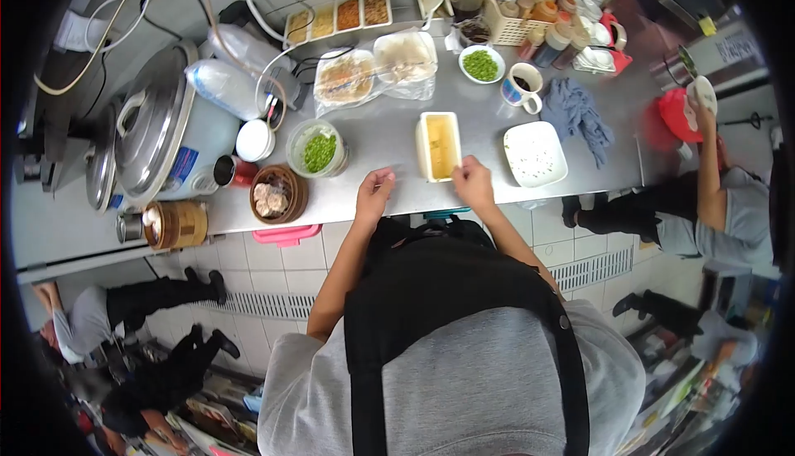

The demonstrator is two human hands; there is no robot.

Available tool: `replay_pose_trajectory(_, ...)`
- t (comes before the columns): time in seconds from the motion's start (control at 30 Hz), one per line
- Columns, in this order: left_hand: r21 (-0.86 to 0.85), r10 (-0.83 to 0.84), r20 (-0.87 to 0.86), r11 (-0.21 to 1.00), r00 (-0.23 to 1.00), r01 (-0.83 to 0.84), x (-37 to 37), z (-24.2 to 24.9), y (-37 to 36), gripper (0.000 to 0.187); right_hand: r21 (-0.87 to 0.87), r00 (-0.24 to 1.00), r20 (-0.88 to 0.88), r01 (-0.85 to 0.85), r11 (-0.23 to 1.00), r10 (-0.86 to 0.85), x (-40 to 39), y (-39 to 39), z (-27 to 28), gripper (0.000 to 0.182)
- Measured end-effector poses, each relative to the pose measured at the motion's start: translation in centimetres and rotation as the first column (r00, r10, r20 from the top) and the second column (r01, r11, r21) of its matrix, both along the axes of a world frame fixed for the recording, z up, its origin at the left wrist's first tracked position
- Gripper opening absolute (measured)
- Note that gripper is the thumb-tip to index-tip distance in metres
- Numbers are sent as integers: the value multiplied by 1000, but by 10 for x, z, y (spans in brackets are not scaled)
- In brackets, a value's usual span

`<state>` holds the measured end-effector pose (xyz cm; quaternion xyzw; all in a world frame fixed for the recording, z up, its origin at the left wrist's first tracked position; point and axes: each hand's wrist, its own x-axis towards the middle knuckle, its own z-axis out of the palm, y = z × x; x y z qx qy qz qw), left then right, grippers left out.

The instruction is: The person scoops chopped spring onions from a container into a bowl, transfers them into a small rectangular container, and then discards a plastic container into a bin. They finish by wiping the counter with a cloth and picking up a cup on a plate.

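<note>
A white rectangular container [423, 151] with yellow contents stands near the front edge of the steel counter. My right hand [472, 184] is closed at its near right corner, the fingers against the rim. To the left of the container, my left hand [376, 193] is held above the counter's edge, fingers curled in towards the thumb, with nothing visible in them. Beyond it on the left are a tub of chopped green onion [318, 151] and a bamboo steamer with dumplings [272, 197]. On the right lies a square white dish [534, 154] with green bits.
Bagged food trays [374, 71], a green onion bowl [481, 65], a mug [521, 88] and a blue cloth [574, 116] sit farther back. A basket of bottles [507, 27] is behind. Large lidded pots [153, 125] stand left. A co-worker [729, 207] is at the right; others are behind.
</note>
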<state>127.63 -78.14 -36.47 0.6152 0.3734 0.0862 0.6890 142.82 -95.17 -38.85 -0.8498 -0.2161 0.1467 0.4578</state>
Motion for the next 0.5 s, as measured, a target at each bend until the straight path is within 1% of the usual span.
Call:
replay_pose_trajectory(0.03,-148,27,7,989,1000,-26,7,1,-2,41,35,998,-42,-39,999,40,-4,5,8,14)
replay_pose_trajectory(0.07,-294,53,6,955,999,-49,13,6,-5,45,106,976,-207,-44,993,65,-11,12,27,13)
replay_pose_trajectory(0.1,-489,66,106,873,992,-6,18,18,-8,57,133,969,-227,-73,988,102,-18,17,41,13)
replay_pose_trajectory(0.13,-493,49,118,870,992,16,21,19,-9,57,178,942,-295,-108,978,158,-26,21,53,17)
replay_pose_trajectory(0.2,-666,91,378,718,921,202,25,18,-9,63,291,847,-414,-224,930,334,-28,22,65,22)
replay_pose_trajectory(0.23,-668,86,386,713,919,213,24,17,-9,63,228,862,-366,-281,932,349,-11,17,62,27)
replay_pose_trajectory(0.3,-668,142,368,728,919,155,14,9,-4,60,150,951,-297,-40,988,84,43,-2,71,29)
replay_pose_trajectory(0.33,-669,175,355,733,918,119,6,7,-3,59,34,992,-61,111,993,-109,77,-19,71,31)
replay_pose_trajectory(0.37,-672,184,356,732,916,115,-4,6,-2,59,95,943,223,231,968,-246,128,-43,45,28)
replay_pose_trajectory(0.4,-661,210,321,748,924,60,-16,5,-2,58,136,834,409,344,929,-369,173,-71,33,27)
replay_pose_trajectory(0.43,-648,240,286,762,928,2,-28,4,-3,57,-132,743,510,566,814,-434,198,-93,44,34)
replay_pose_trajectory(0.47,-650,259,288,760,922,-10,-40,5,-6,57,-240,662,609,679,694,-437,224,-118,32,53)
replay_pose_trajectory(0.5,-659,287,222,748,932,-74,-53,8,-9,58,-303,611,630,762,572,-481,241,-137,23,59)
